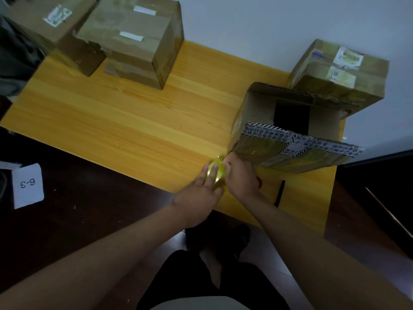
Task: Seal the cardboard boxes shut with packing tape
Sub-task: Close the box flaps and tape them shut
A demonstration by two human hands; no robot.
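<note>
Both hands meet at the near edge of the yellow wood counter [125, 113], w/ a roll of tape [216, 174] between them. Left hand [201, 193] lies over the roll, fingers fairly straight across its top, thumb hidden, so can't tell if it really grips. Right hand [241, 175] has fingers curled at the tape end, by the low corner of the open box [290, 130]; looks like a pinch on the tape, though fingertips are hidden behind the knuckles.

Open box sits on the counter's right side, top flaps up, dark inside. Its near flap [297, 148] hangs out toward the person, printed w/ black-and-white striped text bands, shiny tape already over parts of it. Tape roll is just beside that box's lower left corner, touching or nearly so.

Behind it, by the wall, a closed box [339, 72] w/ labels on top. Far left: 2 more closed boxes, one taped w/ white strips [138, 41], one w/ a torn label [58, 25], side by side & touching.

A thin black stick-like thing [280, 193] lies on the counter right of the right wrist; can't tell what it is. A white card marked 6-3 [28, 185] lies on the dark floor at left
</note>
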